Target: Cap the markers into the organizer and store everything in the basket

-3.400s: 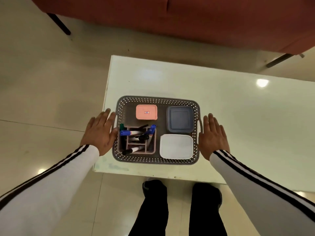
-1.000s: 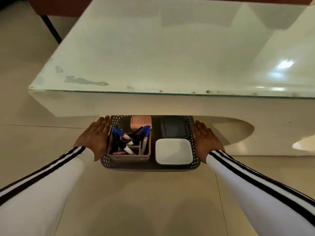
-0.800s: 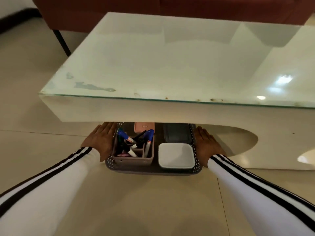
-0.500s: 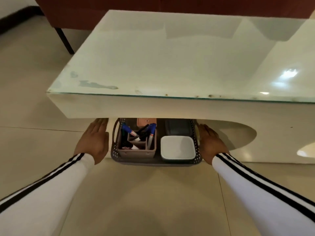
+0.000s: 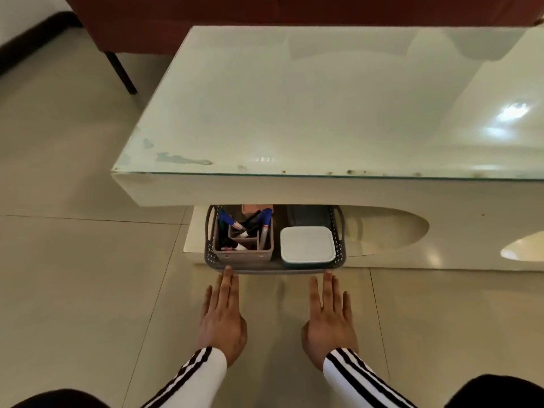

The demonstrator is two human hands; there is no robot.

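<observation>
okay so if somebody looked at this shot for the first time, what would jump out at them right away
The big glass-topped table fills the upper half of the view. Tucked on the low shelf under its front edge sits a grey basket holding an organizer of markers on the left and a white lidded box on the right. Below it, the left hand and right hand lie flat, fingers extended toward the basket's front rim.

Basket (image 5: 273, 270) on table's lower shelf (image 5: 192, 240)
</observation>
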